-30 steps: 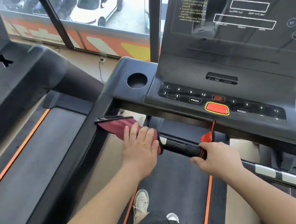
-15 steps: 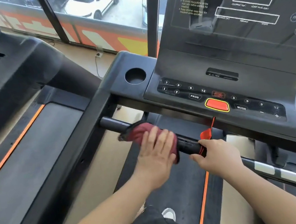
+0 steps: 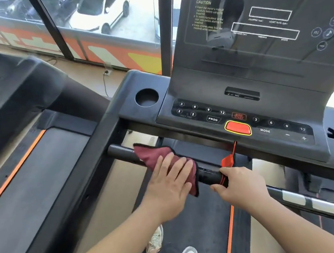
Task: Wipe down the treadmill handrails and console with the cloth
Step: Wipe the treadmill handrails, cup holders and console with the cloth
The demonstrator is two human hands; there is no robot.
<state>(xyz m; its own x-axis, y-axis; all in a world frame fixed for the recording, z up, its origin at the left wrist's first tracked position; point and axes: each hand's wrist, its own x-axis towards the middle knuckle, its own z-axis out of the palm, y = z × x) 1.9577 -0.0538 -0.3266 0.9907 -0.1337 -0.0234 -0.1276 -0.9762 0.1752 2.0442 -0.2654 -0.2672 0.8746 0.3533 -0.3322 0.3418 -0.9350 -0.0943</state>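
Note:
A dark red cloth (image 3: 154, 153) is draped over the black front handrail (image 3: 121, 152) under the console (image 3: 210, 88). My left hand (image 3: 170, 180) presses flat on the cloth with fingers together, holding it against the bar. My right hand (image 3: 240, 184) is wrapped around the same handrail just to the right, beside a red safety clip (image 3: 229, 159) hanging on its cord. The console's button strip (image 3: 203, 114) and red stop button (image 3: 237, 128) sit just above the hands.
A round cup holder (image 3: 146, 97) is at the console's left corner. The dark display panel (image 3: 264, 12) rises behind. A second treadmill (image 3: 26, 170) stands at the left. The belt (image 3: 198, 219) and my shoes (image 3: 156, 241) are below. Windows face parked cars.
My left hand slid the cloth rightward along the handrail from its left end toward my right hand, which has stayed gripping the bar.

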